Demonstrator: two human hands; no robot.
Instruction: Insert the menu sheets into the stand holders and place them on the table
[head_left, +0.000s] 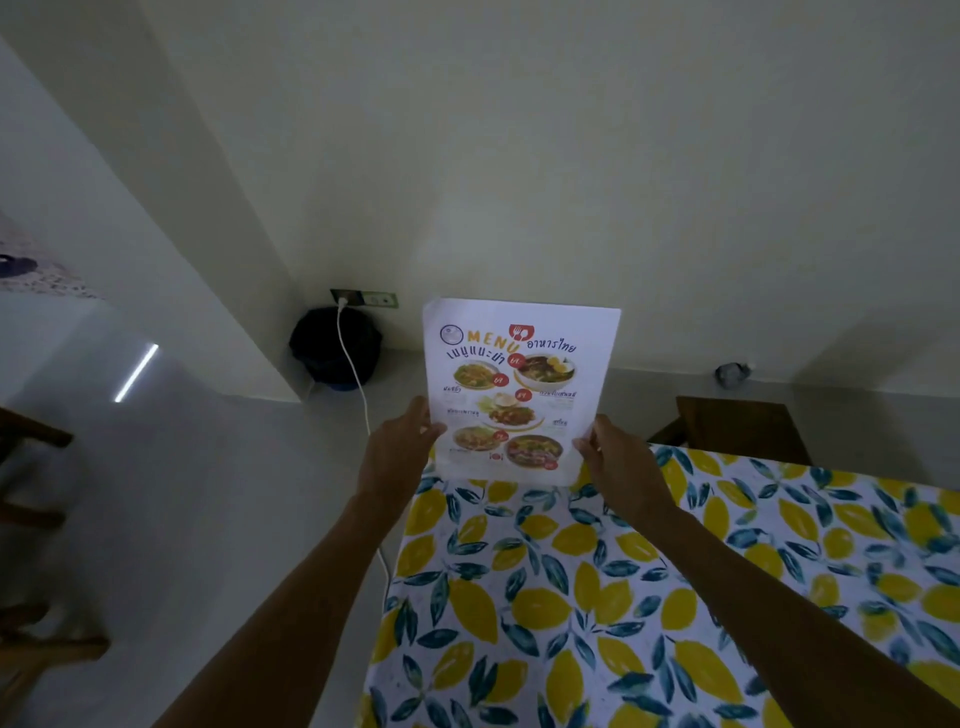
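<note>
Two bare hands hold a printed menu sheet upright above the far edge of a bench covered in a lemon-print cloth. The left hand pinches the sheet's left edge, the right hand its right edge, each grip closed on the paper. Behind the sheet, a black bin stands on the floor by a wall socket; a white cable trails down from it. A wooden chair sits beyond the bench's right corner
</note>
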